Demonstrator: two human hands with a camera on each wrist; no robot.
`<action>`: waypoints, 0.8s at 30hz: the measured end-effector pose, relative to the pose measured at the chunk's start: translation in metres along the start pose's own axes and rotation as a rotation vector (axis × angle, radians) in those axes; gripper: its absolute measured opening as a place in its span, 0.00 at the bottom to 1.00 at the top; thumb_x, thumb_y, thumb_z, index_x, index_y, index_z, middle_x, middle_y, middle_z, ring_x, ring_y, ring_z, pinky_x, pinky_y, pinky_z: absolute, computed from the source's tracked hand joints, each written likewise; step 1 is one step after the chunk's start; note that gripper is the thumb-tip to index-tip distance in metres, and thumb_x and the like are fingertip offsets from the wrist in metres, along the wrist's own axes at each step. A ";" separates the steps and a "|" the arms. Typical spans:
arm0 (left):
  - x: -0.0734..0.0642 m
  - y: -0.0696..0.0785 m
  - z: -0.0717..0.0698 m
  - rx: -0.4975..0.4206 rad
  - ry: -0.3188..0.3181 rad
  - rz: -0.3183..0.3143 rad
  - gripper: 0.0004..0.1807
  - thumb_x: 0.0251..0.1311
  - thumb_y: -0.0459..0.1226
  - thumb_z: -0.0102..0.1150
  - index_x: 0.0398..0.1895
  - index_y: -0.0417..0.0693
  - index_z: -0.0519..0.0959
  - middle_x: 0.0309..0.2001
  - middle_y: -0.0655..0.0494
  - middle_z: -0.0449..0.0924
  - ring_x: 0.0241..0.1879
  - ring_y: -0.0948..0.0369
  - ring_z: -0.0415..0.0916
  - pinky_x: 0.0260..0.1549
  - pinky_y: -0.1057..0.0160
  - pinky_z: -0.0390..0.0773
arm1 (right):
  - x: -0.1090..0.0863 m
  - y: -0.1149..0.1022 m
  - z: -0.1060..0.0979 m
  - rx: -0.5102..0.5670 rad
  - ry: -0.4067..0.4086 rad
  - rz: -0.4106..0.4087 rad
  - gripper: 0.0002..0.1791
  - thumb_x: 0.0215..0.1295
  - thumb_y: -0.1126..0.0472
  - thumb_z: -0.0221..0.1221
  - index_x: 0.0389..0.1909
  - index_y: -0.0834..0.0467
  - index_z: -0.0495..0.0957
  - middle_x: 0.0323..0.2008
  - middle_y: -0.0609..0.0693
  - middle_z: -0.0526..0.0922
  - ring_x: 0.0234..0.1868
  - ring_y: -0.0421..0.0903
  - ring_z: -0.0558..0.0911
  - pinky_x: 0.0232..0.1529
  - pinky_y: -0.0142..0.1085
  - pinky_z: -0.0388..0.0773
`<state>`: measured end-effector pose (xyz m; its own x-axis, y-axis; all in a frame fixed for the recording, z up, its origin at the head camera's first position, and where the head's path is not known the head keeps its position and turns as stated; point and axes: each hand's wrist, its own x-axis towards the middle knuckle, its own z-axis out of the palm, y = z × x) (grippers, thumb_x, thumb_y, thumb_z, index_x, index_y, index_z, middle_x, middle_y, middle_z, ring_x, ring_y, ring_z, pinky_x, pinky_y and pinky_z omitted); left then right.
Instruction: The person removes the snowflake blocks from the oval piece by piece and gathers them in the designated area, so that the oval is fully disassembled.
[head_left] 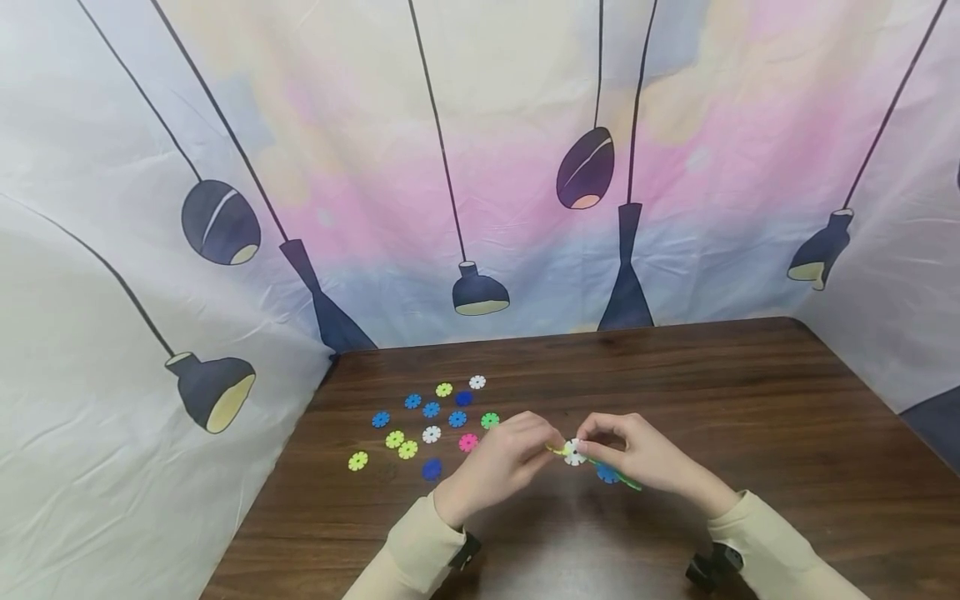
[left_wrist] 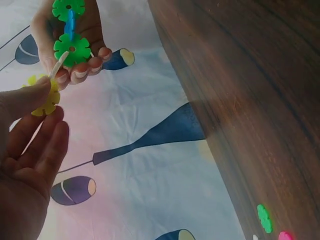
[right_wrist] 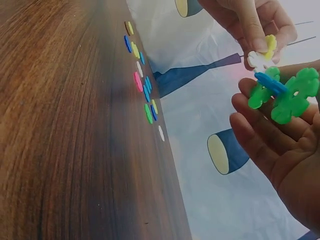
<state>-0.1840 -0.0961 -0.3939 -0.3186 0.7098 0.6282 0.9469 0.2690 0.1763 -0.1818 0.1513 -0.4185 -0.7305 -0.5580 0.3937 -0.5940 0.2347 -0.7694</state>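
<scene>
Both hands are raised above the brown table and meet at a small chain of slotted plastic discs. My left hand pinches a yellow disc between thumb and fingers. A white disc stands edge-on between the yellow disc and a green disc; whether the yellow one is slotted into it I cannot tell. My right hand holds the chain, in which a blue disc links that green disc to a second green disc. In the right wrist view the discs partly cover the right thumb.
Several loose discs lie flat on the table's left half, among them a pink disc, a green disc and a dark blue disc. The wooden table ends at a cloth backdrop printed with lamps.
</scene>
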 end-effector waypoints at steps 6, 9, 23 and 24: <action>-0.003 0.003 0.006 0.059 0.044 0.024 0.07 0.62 0.26 0.65 0.38 0.45 0.79 0.39 0.58 0.84 0.43 0.64 0.79 0.49 0.73 0.75 | 0.001 0.001 0.001 0.041 -0.005 0.003 0.02 0.74 0.58 0.59 0.39 0.49 0.79 0.30 0.46 0.82 0.21 0.35 0.73 0.23 0.33 0.74; -0.004 0.004 0.009 0.071 0.057 0.016 0.08 0.61 0.25 0.65 0.38 0.45 0.79 0.39 0.57 0.83 0.43 0.64 0.79 0.49 0.73 0.76 | 0.001 0.003 0.001 0.048 -0.005 0.001 0.02 0.74 0.58 0.59 0.39 0.49 0.79 0.29 0.45 0.82 0.21 0.34 0.72 0.23 0.33 0.73; -0.009 0.005 -0.005 -0.120 0.004 -0.042 0.10 0.59 0.28 0.69 0.39 0.48 0.80 0.38 0.59 0.84 0.41 0.68 0.80 0.42 0.71 0.79 | 0.000 0.010 -0.022 0.097 -0.005 0.046 0.03 0.75 0.64 0.56 0.41 0.54 0.79 0.30 0.51 0.79 0.19 0.38 0.72 0.20 0.35 0.73; -0.009 0.005 -0.006 -0.108 0.013 -0.045 0.10 0.59 0.28 0.70 0.39 0.48 0.80 0.38 0.60 0.84 0.41 0.68 0.79 0.42 0.71 0.79 | 0.000 0.010 -0.024 0.097 0.023 0.061 0.03 0.75 0.64 0.57 0.41 0.54 0.79 0.31 0.53 0.80 0.19 0.40 0.73 0.20 0.35 0.74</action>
<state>-0.1767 -0.1048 -0.3943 -0.3613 0.6896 0.6277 0.9309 0.2282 0.2851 -0.1957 0.1728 -0.4143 -0.7728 -0.5262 0.3549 -0.5131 0.1888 -0.8373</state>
